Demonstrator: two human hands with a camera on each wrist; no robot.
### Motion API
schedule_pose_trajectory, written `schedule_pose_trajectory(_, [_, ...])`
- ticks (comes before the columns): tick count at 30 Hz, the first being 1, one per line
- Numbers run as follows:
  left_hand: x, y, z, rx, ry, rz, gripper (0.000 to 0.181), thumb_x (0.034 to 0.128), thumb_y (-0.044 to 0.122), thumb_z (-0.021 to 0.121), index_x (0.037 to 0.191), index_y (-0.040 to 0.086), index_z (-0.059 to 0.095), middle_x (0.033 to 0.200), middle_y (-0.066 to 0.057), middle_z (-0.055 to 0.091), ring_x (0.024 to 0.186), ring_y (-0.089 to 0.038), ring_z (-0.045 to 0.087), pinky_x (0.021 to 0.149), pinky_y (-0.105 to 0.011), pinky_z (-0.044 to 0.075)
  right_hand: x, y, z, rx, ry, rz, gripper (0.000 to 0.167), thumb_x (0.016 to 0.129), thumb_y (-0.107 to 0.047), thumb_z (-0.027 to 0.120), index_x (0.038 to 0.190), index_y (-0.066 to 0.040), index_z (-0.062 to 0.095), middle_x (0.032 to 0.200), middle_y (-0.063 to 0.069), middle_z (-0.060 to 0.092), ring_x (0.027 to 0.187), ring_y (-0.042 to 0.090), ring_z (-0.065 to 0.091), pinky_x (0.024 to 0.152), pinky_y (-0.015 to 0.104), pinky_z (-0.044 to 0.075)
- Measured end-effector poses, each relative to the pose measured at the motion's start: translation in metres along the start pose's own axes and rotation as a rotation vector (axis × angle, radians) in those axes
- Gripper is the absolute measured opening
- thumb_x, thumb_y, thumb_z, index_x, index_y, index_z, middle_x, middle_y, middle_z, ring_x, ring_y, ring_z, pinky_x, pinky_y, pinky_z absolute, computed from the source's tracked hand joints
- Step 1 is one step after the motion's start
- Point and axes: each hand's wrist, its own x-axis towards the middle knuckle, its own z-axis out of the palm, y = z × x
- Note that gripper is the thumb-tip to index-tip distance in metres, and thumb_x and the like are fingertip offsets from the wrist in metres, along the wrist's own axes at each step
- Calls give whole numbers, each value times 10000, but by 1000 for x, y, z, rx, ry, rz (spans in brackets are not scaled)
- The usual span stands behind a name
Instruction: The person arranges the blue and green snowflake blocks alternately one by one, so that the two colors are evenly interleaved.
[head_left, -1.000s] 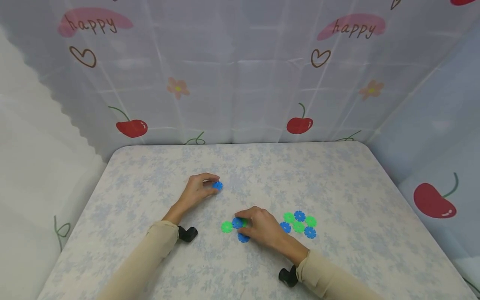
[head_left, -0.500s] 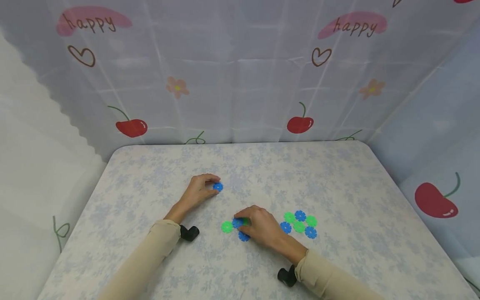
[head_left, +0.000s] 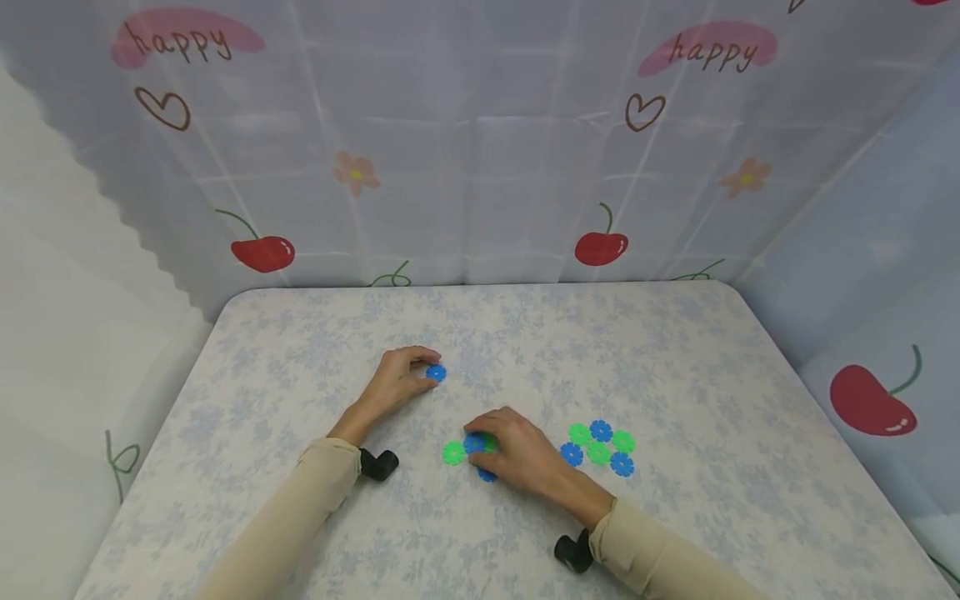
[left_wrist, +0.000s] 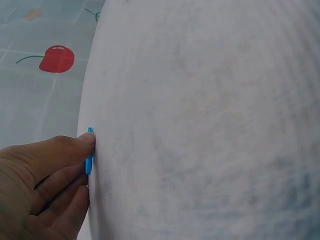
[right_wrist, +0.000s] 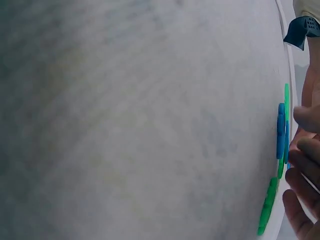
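My left hand (head_left: pixel 393 379) rests at the table's middle left and holds a blue notched plastic disc (head_left: pixel 437 372) between thumb and fingertips. Seen edge-on in the left wrist view, that blue disc (left_wrist: pixel 89 162) stands beside the thumb tip. Closer to the front, my right hand (head_left: pixel 521 450) has thumb and forefinger at opposite edges of another blue notched disc (head_left: pixel 475 442). Left of that disc lies a green disc (head_left: pixel 453 453); a second green disc (head_left: pixel 490 442) and a lower blue disc (head_left: pixel 487 475) are partly covered by the right hand. Several edges show in the right wrist view.
Right of the right hand lies a flat group of several blue and green discs (head_left: pixel 598 453). The floral-patterned table (head_left: pixel 660 350) meets a printed curtain (head_left: pixel 480 167) at its back edge. A black wrist camera (head_left: pixel 574 552) sits under the right wrist.
The right hand has shifted slightly up and left, and the blue disc at its fingertips has edged the same way. The left hand and its disc have barely moved.
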Motion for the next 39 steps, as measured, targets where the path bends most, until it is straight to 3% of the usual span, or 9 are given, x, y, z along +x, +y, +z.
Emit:
schedule_pose_trajectory(7, [0, 2, -1, -13, -8, -6, 371, 826, -4, 771, 1183, -22, 670, 1171, -161, 673, 1137, -317, 623, 984, -409, 496, 5, -4, 5, -67, -10, -140, 410, 832, -246, 809, 1214, -134, 712, 1175, -18, 693, 1104, 172, 607, 963, 421, 464])
schedule_pose_trajectory(20, [2, 2, -1, -8, -10, -13, 382, 797, -20, 794, 1162, -26, 681, 1158, -164, 676, 1129, -324, 630, 962, -385, 513, 12, -15, 8, -68, -42, -165, 213, 852, -136, 784, 1062, -163, 757, 1081, -60, 691, 1029, 103, 625, 941, 321, 494])
schedule_pose_trajectory(28, [2, 4, -3, -26, -18, -53, 369, 804, -34, 784, 1158, -24, 683, 1161, -158, 674, 1140, -312, 625, 974, -376, 505, 18, -18, 5, -31, -129, -185, 190, 878, -56, 735, 1054, -124, 741, 1079, -25, 646, 999, 110, 620, 901, 287, 508])
schedule_pose_trajectory(39, [2, 5, -2, -39, -15, -48, 355, 802, -43, 780, 1145, -21, 688, 1158, -163, 674, 1139, -314, 627, 967, -369, 509, 22, -21, -1, -100, -180, -253, 188, 867, -36, 720, 1046, -82, 759, 1101, 9, 690, 1035, 144, 630, 910, 257, 502])
